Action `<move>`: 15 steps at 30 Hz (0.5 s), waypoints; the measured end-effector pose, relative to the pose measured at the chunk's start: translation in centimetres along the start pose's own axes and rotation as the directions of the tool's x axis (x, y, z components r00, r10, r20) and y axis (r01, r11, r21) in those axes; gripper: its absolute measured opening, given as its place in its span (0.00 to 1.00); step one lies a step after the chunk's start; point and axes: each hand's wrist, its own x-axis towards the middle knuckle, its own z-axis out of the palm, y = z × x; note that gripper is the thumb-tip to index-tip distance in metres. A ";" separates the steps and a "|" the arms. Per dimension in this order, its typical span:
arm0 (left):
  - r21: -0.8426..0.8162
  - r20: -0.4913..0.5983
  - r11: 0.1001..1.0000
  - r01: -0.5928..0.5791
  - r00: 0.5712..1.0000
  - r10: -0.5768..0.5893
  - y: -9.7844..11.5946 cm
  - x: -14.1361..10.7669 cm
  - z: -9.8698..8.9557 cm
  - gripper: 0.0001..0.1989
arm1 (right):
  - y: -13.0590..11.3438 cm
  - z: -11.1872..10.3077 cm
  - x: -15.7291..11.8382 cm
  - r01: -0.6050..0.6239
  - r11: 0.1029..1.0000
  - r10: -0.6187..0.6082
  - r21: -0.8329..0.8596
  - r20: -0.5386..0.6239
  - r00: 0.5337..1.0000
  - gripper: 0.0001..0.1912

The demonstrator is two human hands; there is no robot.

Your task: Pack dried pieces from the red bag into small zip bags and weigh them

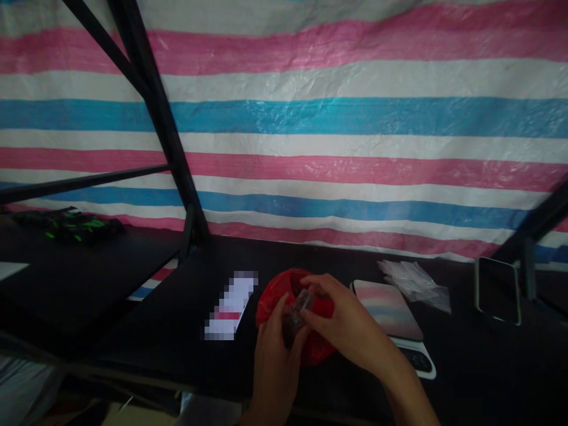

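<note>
- We hold a small packet of clear plastic, with something dark inside; the contents are too dim to make out.
- It tilts slightly, its upper end leaning toward our right, pinched between our left hand and right hand.
- Our red bag is thin, crumpled plastic, bunched behind and around the packet, its mouth open at the top.
- The red bag lies on our black tabletop, touching the packet.
</note>
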 end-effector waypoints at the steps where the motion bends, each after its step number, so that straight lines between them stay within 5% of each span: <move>1: 0.001 0.004 1.000 -0.010 1.000 0.010 -0.1 0.1 0.1 0.30 | -0.1 0.1 -0.1 0.016 1.000 -0.016 -0.001 0.005 1.000 0.23; 8: -0.032 0.019 0.998 -0.060 0.998 0.061 0.2 0.0 0.7 0.28 | 0.0 -0.1 -0.7 0.052 0.997 -0.053 0.056 0.021 0.998 0.26; 15: -0.136 -0.003 0.988 -0.070 0.998 0.070 0.6 -0.5 0.6 0.26 | 0.2 -1.0 -0.4 0.098 0.985 -0.082 0.144 -0.113 0.990 0.14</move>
